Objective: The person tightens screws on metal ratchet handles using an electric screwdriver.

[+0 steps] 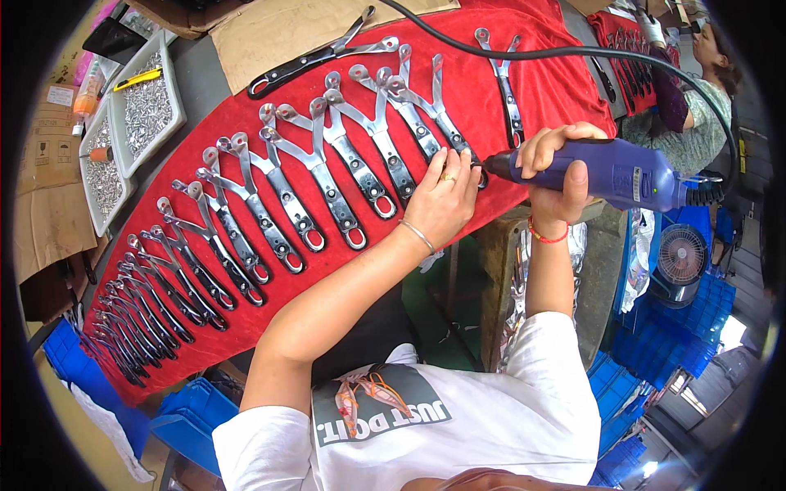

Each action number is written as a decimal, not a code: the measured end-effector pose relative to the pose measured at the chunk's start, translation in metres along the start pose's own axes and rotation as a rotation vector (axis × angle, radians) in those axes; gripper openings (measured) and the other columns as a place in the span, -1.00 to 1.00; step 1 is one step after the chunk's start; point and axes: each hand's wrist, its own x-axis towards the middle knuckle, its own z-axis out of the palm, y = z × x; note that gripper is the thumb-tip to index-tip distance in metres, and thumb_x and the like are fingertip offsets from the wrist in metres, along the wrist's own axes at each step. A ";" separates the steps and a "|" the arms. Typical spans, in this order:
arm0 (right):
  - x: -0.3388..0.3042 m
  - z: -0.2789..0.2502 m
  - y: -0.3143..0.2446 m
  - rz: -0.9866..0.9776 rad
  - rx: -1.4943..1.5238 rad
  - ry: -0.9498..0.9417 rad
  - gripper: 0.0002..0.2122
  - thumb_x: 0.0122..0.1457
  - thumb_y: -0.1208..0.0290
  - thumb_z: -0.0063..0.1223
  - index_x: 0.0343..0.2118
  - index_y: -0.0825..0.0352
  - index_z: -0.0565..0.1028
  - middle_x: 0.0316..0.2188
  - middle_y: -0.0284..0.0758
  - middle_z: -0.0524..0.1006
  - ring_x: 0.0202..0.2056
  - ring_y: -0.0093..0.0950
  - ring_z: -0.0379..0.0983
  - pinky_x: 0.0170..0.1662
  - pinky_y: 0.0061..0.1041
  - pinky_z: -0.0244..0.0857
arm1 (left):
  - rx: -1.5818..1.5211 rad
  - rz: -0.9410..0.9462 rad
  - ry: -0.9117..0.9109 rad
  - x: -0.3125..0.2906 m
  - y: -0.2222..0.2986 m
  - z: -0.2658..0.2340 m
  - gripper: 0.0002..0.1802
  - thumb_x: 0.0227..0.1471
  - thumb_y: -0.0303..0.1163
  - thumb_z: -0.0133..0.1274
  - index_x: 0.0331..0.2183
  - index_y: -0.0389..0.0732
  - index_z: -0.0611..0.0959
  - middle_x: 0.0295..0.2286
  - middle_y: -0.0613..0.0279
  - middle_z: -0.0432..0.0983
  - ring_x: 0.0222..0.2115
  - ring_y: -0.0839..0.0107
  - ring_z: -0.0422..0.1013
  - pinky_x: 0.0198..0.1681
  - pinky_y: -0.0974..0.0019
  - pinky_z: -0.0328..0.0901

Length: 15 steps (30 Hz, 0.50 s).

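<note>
My right hand is wrapped round a blue-purple corded electric screwdriver, held almost level with its dark nose to the left. That nose meets the lower end of a Y-shaped metal part with a black handle. My left hand has its fingers together on this same handle, steadying it beside the tool's tip; the fingertips partly cover it, and the screw point is hidden. To the left, several similar Y-shaped parts lie in a slanting row on a red cloth, their forked ends pointing away from me.
White trays of small metal fasteners stand at the far left, a yellow cutter across one. Another Y-shaped part lies at the right. A black cable arches overhead. Beyond, a co-worker sits; a fan stands below.
</note>
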 end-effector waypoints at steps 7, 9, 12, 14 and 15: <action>0.001 -0.012 -0.001 0.047 0.000 0.037 -0.63 0.13 0.12 -0.05 -0.15 0.30 0.26 -0.62 -0.32 0.30 -0.64 -0.50 0.24 -0.51 -0.47 0.21 | -0.010 0.018 0.013 0.002 0.000 0.003 -0.65 -0.09 -0.36 -0.07 -0.21 -0.23 0.61 -0.12 0.05 0.43 -0.10 0.23 0.34 0.09 0.10 0.09; 0.000 -0.008 0.000 0.046 -0.004 0.005 -0.63 0.12 0.12 -0.03 -0.15 0.30 0.27 -0.62 -0.32 0.30 -0.64 -0.50 0.24 -0.51 -0.47 0.21 | -0.014 0.020 -0.009 0.001 0.000 0.001 -0.65 -0.08 -0.35 -0.08 -0.21 -0.23 0.60 -0.11 0.04 0.42 -0.09 0.23 0.33 0.10 0.10 0.08; -0.001 0.002 0.001 0.035 -0.028 -0.045 -0.62 0.11 0.12 -0.01 -0.16 0.31 0.26 -0.63 -0.32 0.31 -0.65 -0.50 0.24 -0.52 -0.46 0.21 | 0.030 0.028 -0.026 0.002 -0.001 0.000 -0.63 -0.07 -0.32 -0.09 -0.20 -0.24 0.59 -0.11 0.03 0.42 -0.07 0.24 0.30 0.12 0.10 0.06; 0.001 0.005 0.003 0.029 -0.040 -0.075 -0.60 0.11 0.14 0.01 -0.15 0.34 0.25 -0.64 -0.31 0.31 -0.66 -0.49 0.25 -0.53 -0.46 0.21 | 0.029 0.030 -0.039 0.002 -0.002 0.000 -0.63 -0.07 -0.33 -0.10 -0.20 -0.24 0.59 -0.10 0.03 0.41 -0.06 0.23 0.29 0.12 0.10 0.05; 0.004 0.003 0.003 0.025 -0.039 -0.079 -0.60 0.11 0.14 0.01 -0.15 0.34 0.25 -0.64 -0.31 0.31 -0.66 -0.49 0.25 -0.53 -0.46 0.21 | 0.027 0.032 -0.056 0.001 -0.002 -0.001 -0.63 -0.06 -0.33 -0.10 -0.19 -0.25 0.58 -0.09 0.03 0.40 -0.04 0.23 0.29 0.13 0.11 0.05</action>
